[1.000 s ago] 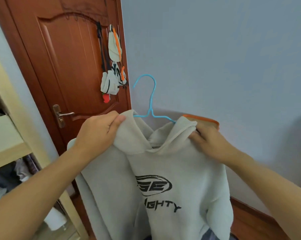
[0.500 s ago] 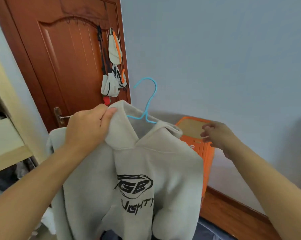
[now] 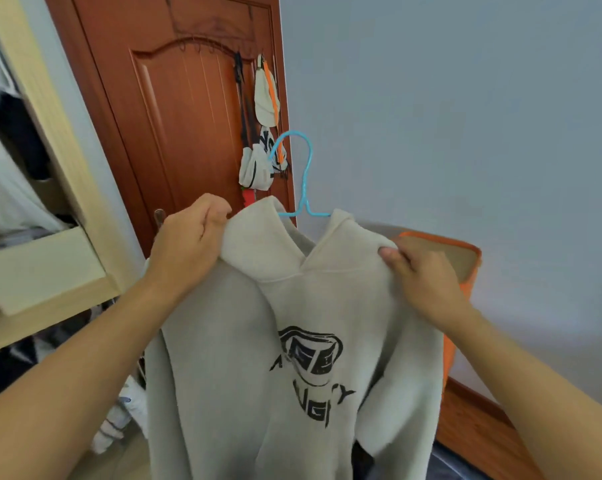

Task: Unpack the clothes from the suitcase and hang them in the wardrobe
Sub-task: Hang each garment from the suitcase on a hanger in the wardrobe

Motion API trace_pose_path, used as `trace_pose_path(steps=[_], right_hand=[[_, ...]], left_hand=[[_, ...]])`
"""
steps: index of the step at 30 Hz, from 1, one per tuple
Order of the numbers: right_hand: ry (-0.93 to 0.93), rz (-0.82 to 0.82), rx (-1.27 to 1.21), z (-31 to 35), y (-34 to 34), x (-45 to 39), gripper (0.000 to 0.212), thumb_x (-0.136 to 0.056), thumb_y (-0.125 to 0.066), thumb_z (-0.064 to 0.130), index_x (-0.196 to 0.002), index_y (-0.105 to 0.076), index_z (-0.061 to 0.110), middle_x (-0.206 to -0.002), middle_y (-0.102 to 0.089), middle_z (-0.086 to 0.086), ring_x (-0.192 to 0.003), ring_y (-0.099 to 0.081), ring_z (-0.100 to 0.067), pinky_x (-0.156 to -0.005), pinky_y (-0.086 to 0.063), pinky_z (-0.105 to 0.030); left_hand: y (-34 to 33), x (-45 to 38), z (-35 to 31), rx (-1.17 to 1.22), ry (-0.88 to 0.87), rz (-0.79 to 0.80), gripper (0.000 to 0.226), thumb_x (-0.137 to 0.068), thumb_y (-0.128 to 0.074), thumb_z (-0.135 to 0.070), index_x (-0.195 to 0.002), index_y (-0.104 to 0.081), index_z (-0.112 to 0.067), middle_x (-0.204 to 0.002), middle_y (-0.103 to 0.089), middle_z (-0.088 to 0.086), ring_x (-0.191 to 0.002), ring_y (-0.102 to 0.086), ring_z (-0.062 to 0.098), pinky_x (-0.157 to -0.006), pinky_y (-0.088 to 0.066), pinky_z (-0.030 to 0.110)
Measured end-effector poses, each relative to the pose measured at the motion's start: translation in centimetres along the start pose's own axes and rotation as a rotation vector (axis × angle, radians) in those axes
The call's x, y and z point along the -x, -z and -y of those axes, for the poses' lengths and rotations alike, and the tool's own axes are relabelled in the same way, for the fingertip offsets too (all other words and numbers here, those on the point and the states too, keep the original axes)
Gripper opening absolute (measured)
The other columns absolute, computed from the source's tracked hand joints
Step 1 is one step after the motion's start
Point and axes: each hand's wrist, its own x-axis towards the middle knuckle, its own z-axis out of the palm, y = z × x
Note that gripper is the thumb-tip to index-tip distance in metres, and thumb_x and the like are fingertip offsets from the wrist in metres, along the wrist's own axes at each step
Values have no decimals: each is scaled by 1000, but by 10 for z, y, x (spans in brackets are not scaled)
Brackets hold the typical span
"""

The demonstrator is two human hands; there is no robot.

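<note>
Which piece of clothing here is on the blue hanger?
The grey hoodie with the black logo, held by both hands; the wardrobe clothes aren't.

hoodie (image 3: 327, 306): soft matt grey cloth, fleecy, with a cracked black print
hanger (image 3: 304, 181): smooth light-blue coating, slightly glossy
door (image 3: 188, 116): reddish-brown wood, glossy varnish
wardrobe (image 3: 50, 271): pale wood-look panels, matt
suitcase (image 3: 465, 271): orange, smooth
wall (image 3: 465, 98): matt paint

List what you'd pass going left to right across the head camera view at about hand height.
Wardrobe → left hand gripping the hoodie's shoulder → blue hanger → right hand holding the other shoulder of the grey hoodie → orange suitcase → blue-grey wall.
</note>
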Motion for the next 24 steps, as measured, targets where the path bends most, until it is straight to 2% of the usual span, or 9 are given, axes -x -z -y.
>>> trace_pose_path(steps=[2,5,7,10,12,14,17,20,24], right_hand=[[-18,-56,22,3,18,-9,39,-102,-46,48,-69,-46,27,-61,-50,6,-68,-53,-21,-65,-34,-34],[71,11,-77,0,40,-22,38,-101,-52,41,-64,-46,33,-56,-45,8,-56,-44,-9,-54,-32,-25],[188,44,60,-10,49,-27,37,-101,-50,45,-67,-47,32,-54,-46,6,-54,-47,-14,-54,-38,-32],[355,-49,347,-33,66,-26,49,-99,-36,56,-72,-46,17,-52,-45,2,-51,-50,-30,-48,-44,-34],[348,-75,302,-40,67,-20,56,-98,-33,60,-73,-51,13,-52,-47,0,-49,-50,-30,-48,-46,-38],[284,-107,240,-37,58,-15,52,-97,-35,61,-73,-50,18,-51,-46,1,-50,-50,-26,-49,-47,-40],[174,-136,182,-25,44,-12,46,-97,-37,61,-69,-41,24,-52,-45,2,-51,-51,-17,-51,-47,-43],[153,-62,86,-15,50,-11,48,-97,-43,59,-72,-51,20,-56,-50,1,-54,-51,-16,-55,-45,-39],[113,292,-170,2,76,-6,43,-100,-53,42,-70,-57,12,-63,-45,-5,-58,-40,-10,-55,-31,-25]], left_hand=[[9,18,21,-189,28,-18,36,-108,-26,-47,-111,-54,-26,-95,-60,-10,-82,-54,15,-68,-42,37],[11,45,47,-250,105,30,47,-105,-20,-59,-92,-48,-23,-74,-56,-2,-67,-54,25,-58,-41,40],[17,47,68,-269,45,217,54,-100,-15,-65,-83,-47,-25,-70,-60,4,-67,-58,31,-58,-41,39],[43,37,98,-386,-17,478,71,-92,-9,-67,-90,-67,-26,-95,-74,13,-86,-66,33,-69,-37,34],[51,26,105,-463,34,381,75,-95,-11,-62,-100,-75,-23,-101,-74,14,-92,-67,35,-70,-38,34],[38,9,86,-457,25,264,75,-98,-11,-61,-97,-75,-22,-91,-68,7,-91,-63,33,-71,-40,36],[10,1,21,-67,32,222,74,-98,-10,-67,-113,-70,-27,-107,-65,-1,-101,-60,21,-88,-47,40],[-13,16,-11,-229,-157,316,62,-94,-14,-77,-96,-52,-28,-82,-60,-7,-78,-59,23,-68,-50,42],[-18,20,8,-310,-303,173,60,-99,-15,-73,-77,-42,-23,-62,-46,-11,-59,-57,23,-51,-32,32]])
